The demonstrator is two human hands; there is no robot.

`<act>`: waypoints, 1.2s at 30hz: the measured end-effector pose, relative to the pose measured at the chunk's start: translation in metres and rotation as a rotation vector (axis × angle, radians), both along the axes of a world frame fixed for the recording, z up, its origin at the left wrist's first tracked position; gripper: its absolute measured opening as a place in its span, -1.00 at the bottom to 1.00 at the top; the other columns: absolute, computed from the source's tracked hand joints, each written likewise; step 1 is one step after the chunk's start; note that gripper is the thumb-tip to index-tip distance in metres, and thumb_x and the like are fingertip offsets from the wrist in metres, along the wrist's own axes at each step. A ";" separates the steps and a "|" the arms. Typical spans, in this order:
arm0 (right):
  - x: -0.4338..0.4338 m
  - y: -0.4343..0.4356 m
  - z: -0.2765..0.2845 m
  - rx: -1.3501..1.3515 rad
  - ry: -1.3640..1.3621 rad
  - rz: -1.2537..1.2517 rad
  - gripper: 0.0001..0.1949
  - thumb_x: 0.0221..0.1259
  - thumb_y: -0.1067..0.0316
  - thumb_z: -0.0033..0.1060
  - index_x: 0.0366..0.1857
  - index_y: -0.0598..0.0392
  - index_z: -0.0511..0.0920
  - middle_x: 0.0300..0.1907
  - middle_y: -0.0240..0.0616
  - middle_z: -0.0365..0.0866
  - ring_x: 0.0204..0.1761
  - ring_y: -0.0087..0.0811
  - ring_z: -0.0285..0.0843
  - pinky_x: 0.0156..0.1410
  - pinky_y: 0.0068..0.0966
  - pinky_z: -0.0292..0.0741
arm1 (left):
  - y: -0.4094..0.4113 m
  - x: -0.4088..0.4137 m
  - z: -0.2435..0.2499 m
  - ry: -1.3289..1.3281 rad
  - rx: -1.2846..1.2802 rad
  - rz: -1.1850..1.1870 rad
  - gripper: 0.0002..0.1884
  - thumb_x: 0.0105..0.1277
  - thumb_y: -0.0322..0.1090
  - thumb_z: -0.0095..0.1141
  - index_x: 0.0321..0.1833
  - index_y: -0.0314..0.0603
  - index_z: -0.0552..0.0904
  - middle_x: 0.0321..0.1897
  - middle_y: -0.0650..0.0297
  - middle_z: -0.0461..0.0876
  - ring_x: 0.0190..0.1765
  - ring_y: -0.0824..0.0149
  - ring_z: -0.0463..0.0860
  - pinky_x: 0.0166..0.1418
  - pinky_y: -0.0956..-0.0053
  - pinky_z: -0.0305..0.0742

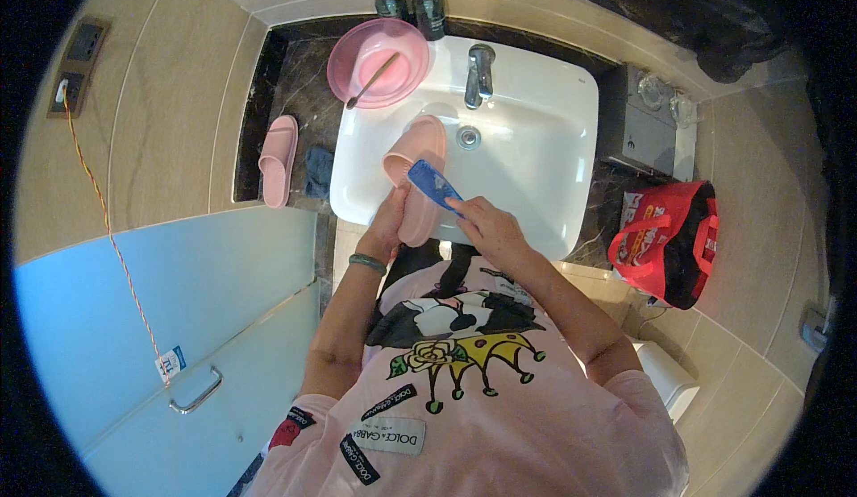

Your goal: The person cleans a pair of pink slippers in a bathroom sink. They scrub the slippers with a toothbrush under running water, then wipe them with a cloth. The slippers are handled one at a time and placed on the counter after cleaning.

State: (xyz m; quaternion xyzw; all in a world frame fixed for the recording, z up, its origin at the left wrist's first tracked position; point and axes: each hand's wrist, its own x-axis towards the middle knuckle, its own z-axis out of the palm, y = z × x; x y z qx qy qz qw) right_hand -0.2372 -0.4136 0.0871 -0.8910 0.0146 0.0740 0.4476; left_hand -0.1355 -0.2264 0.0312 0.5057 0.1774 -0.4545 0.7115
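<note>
My left hand grips a pink slipper by the side of its sole, over the front left part of a white washbasin. The slipper's toe points toward the back of the basin. In my right hand is a blue scrubbing brush, held by its near end. Its head lies over the slipper's footbed, by the opening of the strap; its bristles are hidden. A matching pink slipper rests on the dark stone counter to the left, beside a dark blue cloth.
A pink plastic basin with a long-handled brush across it overlaps the washbasin's back left corner. Two dark pump bottles stand behind. The chrome faucet overhangs the drain. At right are a grey box and a red bag.
</note>
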 end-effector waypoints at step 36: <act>0.049 -0.039 -0.070 0.250 0.241 -0.307 -0.61 0.23 0.25 -0.01 0.15 -0.04 0.42 -0.17 -0.09 0.58 -0.16 -0.29 0.54 0.01 -0.45 0.42 | 0.027 0.024 0.066 -1.133 1.018 -0.923 -0.47 0.15 -0.14 0.14 0.16 -0.17 0.34 -0.26 0.00 0.60 -0.19 0.02 0.62 -0.16 0.23 0.49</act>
